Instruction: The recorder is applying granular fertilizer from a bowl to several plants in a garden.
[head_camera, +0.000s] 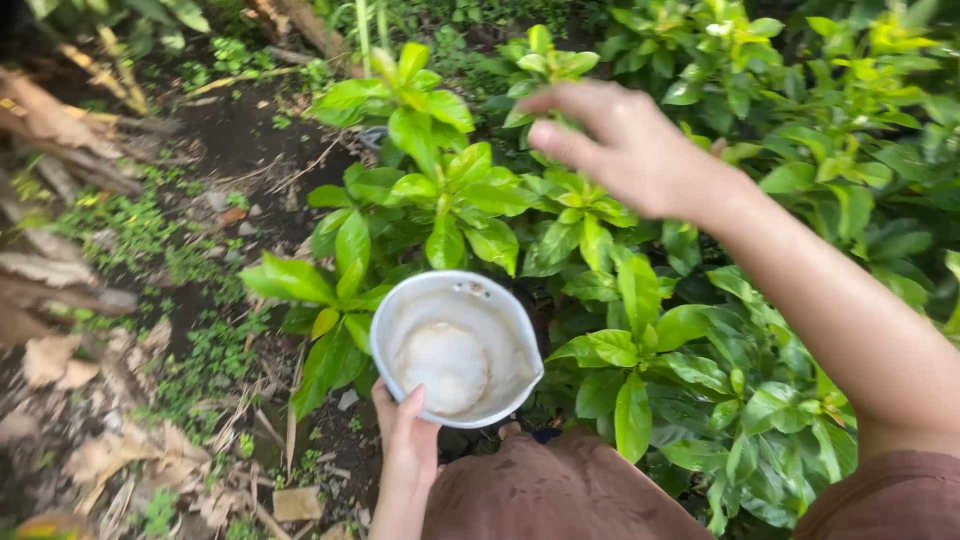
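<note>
Dark soil (235, 135) covers the ground at the upper left, strewn with small twigs. Dry brown leaves (50, 360) lie along the left edge and toward the lower left corner, with low green weeds (205, 355) between them. A pale flat stone (297, 503) rests on the ground near the bottom edge. Dead palm fronds (45, 120) spread over the far left corner. Brown cloth (560, 495) shows at the bottom edge. Grass stems (368, 30) rise at the top edge.
</note>
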